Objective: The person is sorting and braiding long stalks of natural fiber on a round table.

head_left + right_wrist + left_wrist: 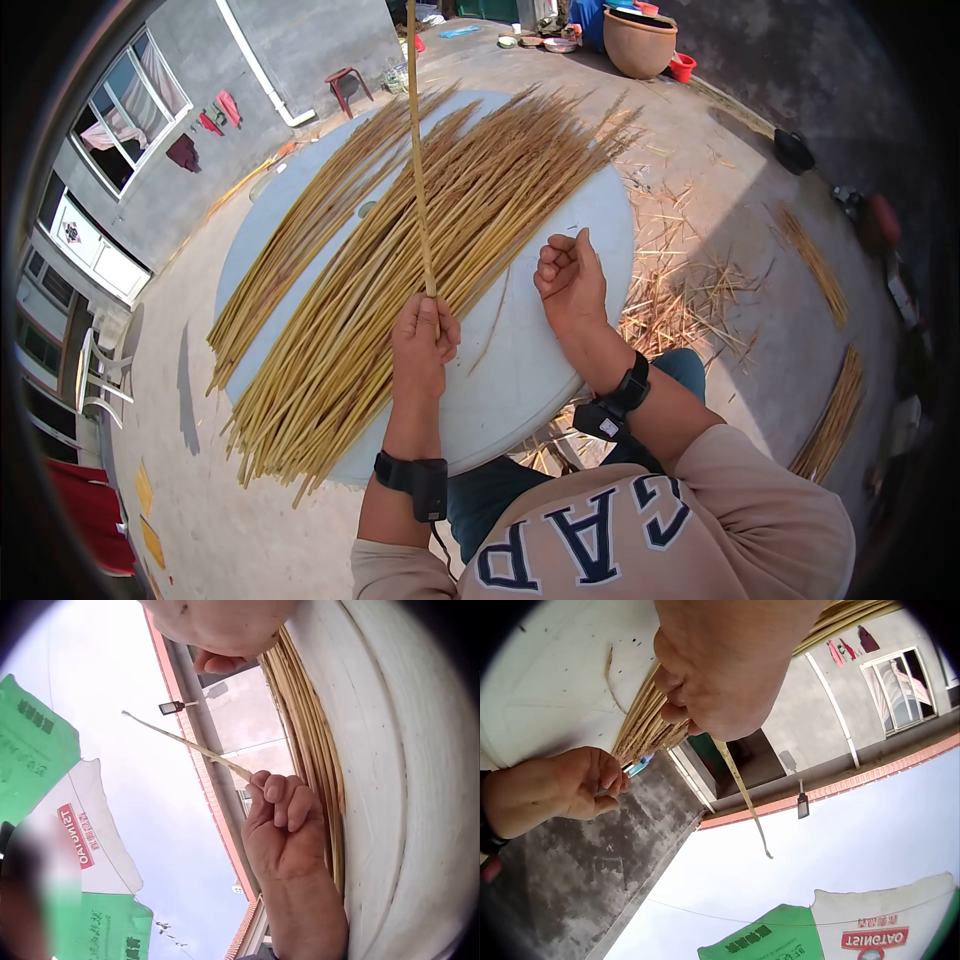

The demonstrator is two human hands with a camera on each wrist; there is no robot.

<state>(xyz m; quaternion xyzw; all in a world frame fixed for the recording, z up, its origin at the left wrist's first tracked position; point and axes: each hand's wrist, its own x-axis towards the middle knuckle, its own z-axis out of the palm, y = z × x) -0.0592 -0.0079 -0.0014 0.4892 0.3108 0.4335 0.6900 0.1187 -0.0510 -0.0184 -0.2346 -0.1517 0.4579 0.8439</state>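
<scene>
My left hand pinches the lower end of one long straw-coloured stalk, which rises upright past the top edge of the head view. Seen from the right wrist, the stalk thins toward a tip against the sky. My right hand is raised to the right of it over the table, fingers loosely bent, thumb up, holding nothing. Beneath the left hand lies a thick spread of dry plant stalks, with brushy tops pointing away. A narrower row of stalks lies to its left.
The stalks lie on a round white table. Broken straw litters the floor at the right, near two small bundles. Behind stand a red stool and a large clay pot. A white chair is at left.
</scene>
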